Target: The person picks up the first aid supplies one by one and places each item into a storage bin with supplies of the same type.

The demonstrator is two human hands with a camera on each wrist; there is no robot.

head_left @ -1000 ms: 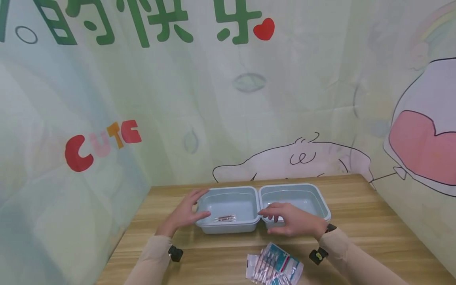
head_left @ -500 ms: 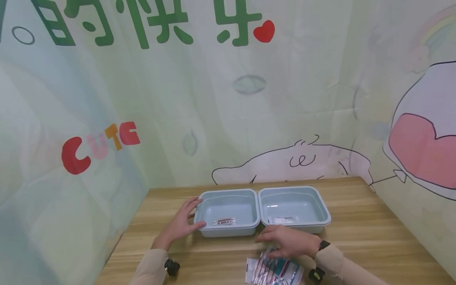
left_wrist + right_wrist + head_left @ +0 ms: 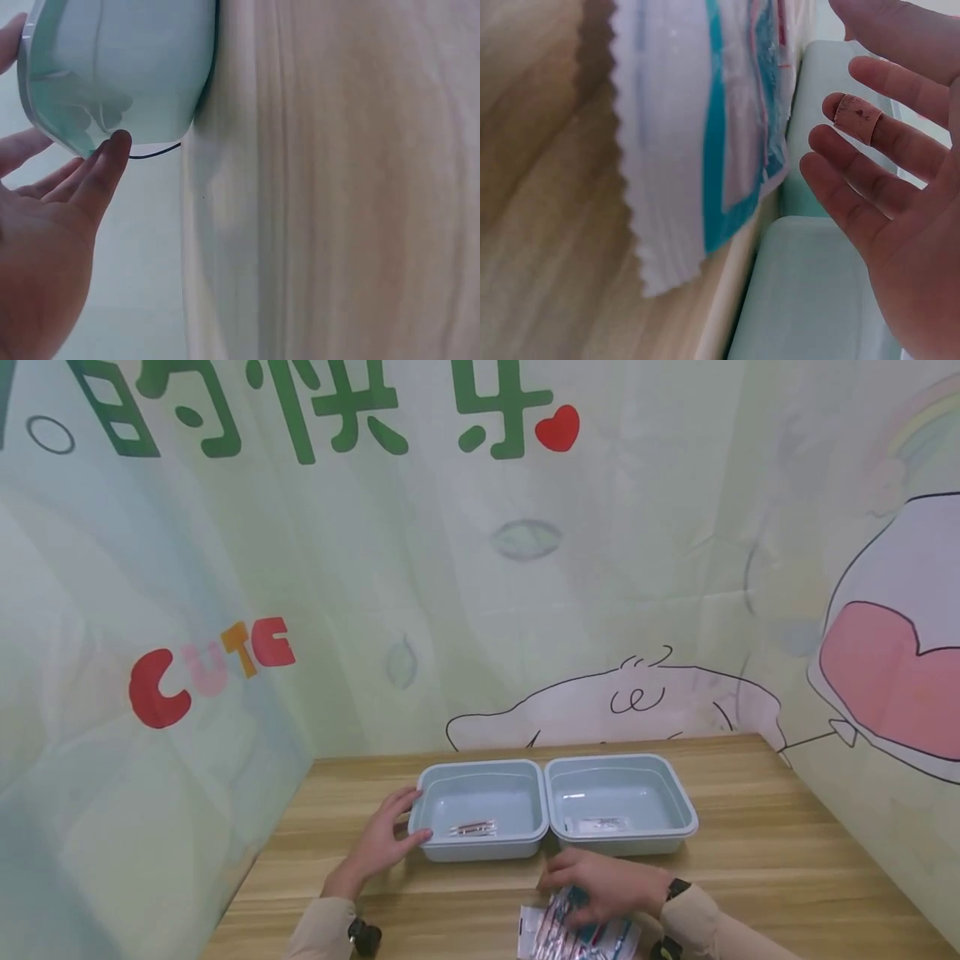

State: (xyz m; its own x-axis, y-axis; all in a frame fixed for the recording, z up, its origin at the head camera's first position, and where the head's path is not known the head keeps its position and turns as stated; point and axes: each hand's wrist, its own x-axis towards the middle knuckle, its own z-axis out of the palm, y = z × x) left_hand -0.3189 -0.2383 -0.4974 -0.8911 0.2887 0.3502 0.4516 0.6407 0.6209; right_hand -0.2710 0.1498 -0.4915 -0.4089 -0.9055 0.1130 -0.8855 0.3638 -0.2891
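My left hand (image 3: 377,843) is at the left end of the left pale-blue plastic bin (image 3: 431,850), thumb and fingers spread against its rim; the left wrist view shows straight fingers touching the bin's wall (image 3: 161,67). My right hand (image 3: 603,885) is low over a pile of clear packets (image 3: 551,935) with teal print and thin reddish sticks, partly covering it. In the right wrist view its fingers (image 3: 855,161) are loosely extended, with nothing between them, beside a packet with a serrated white edge (image 3: 664,150). One finger wears an adhesive bandage (image 3: 857,118).
A second pale-blue bin (image 3: 675,839) stands against the first on its right, with a clear packet (image 3: 600,824) inside. Several thin reddish sticks (image 3: 472,828) in clear wrap lie in the left bin. Both stand on a wood-grain table (image 3: 757,835), before a printed cloth backdrop (image 3: 465,610).
My right hand has moved from over the right bin's front rim down toward me, onto the packet pile. The left hand has shifted slightly down along the left bin's end.
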